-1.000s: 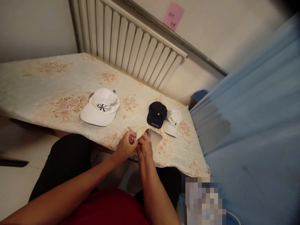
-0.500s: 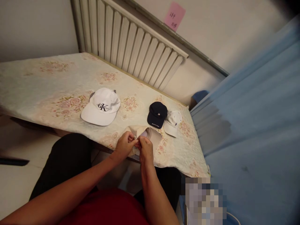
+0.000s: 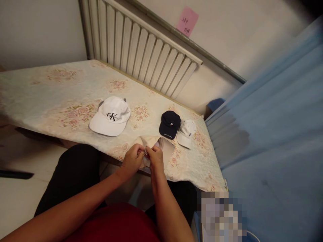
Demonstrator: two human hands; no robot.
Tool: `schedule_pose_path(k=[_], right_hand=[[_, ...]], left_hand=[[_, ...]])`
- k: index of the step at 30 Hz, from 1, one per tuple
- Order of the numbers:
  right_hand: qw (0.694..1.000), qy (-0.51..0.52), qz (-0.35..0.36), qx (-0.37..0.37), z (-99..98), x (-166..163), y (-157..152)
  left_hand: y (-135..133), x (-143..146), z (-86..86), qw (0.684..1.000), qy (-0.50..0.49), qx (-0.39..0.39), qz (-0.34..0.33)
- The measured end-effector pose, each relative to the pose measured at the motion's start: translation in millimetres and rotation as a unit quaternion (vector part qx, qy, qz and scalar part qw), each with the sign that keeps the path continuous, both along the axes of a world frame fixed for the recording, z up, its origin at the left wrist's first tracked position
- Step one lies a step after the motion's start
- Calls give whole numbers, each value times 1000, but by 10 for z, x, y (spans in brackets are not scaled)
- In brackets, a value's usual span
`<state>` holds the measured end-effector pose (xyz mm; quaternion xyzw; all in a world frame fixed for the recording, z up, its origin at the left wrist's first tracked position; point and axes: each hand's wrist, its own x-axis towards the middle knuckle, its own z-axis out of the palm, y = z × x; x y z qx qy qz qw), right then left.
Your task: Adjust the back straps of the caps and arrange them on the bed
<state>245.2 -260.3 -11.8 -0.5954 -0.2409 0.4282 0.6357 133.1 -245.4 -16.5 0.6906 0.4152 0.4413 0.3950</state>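
Note:
A beige cap [image 3: 168,150] lies on its side at the table's front edge, its brim pointing right and its inside partly showing. My left hand [image 3: 132,157] and my right hand [image 3: 155,157] meet at the cap's back opening, fingertips pinched close together. Between them is a small part of the strap or its buckle, mostly covered by the fingers. Left of the hands sits a white cap [image 3: 111,116] with black "CK" letters. Beyond them to the right, a dark navy cap [image 3: 170,125] touches a smaller white cap [image 3: 186,133].
A flowered cloth [image 3: 58,90] covers the table. Behind it stands a white radiator [image 3: 143,50]; a blue curtain [image 3: 264,134] hangs at the right. A pink note [image 3: 187,21] is on the wall. My knees [image 3: 73,174] are under the front edge.
The fingers of both hands have shifted slightly at the cap's strap, the right fingertips moving a little left. The view has tilted slightly; the other caps rest in place.

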Motion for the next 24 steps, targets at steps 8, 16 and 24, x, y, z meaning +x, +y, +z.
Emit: schedule_pose_path(k=[8, 16, 24], right_hand=[[991, 129, 38, 17, 206, 22, -2], [972, 202, -12, 123, 588, 155, 68], [951, 245, -86, 166, 942, 171, 33]], left_hand=[[21, -188, 118, 998, -5, -27, 48], [-12, -319, 263, 994, -46, -10, 99], [-93, -73, 147, 993, -17, 105, 45]])
